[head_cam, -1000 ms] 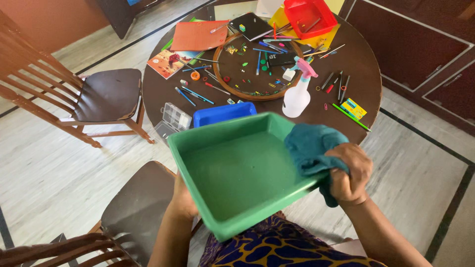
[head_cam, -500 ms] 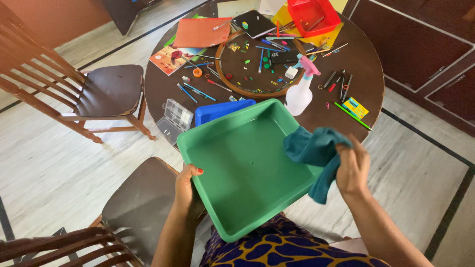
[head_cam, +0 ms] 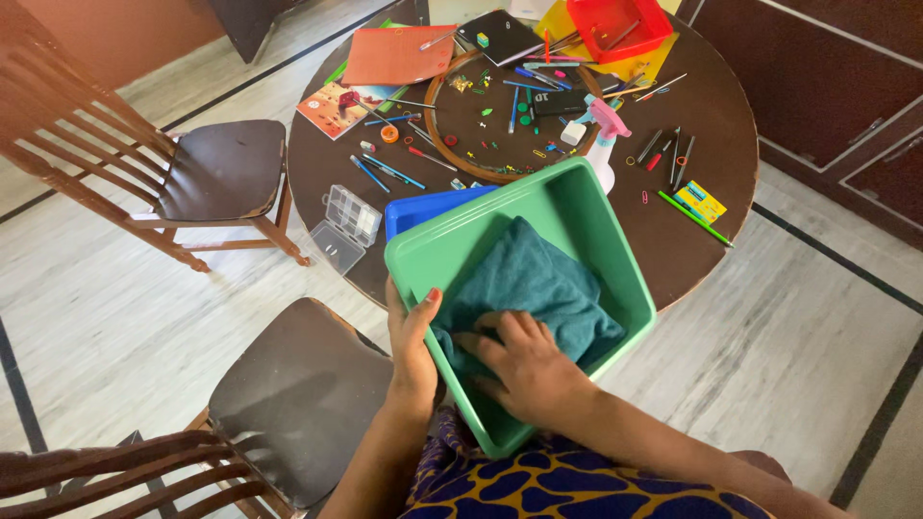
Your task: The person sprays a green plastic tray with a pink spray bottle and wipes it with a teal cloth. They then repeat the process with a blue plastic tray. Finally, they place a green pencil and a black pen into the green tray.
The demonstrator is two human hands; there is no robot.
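A green plastic tray is tilted up over my lap, in front of the round table. My left hand grips its near left rim, thumb inside. A teal cloth lies spread on the tray's bottom. My right hand presses flat on the cloth's near edge, fingers spread, inside the tray.
The dark round table holds a blue tray, a spray bottle, a red tray, a clear organiser box, notebooks, and several pens and clips. Wooden chairs stand at the left and near left.
My right hand brought the cloth from the tray's right rim down into the tray and now presses it flat. The tray tipped more upright and turned.
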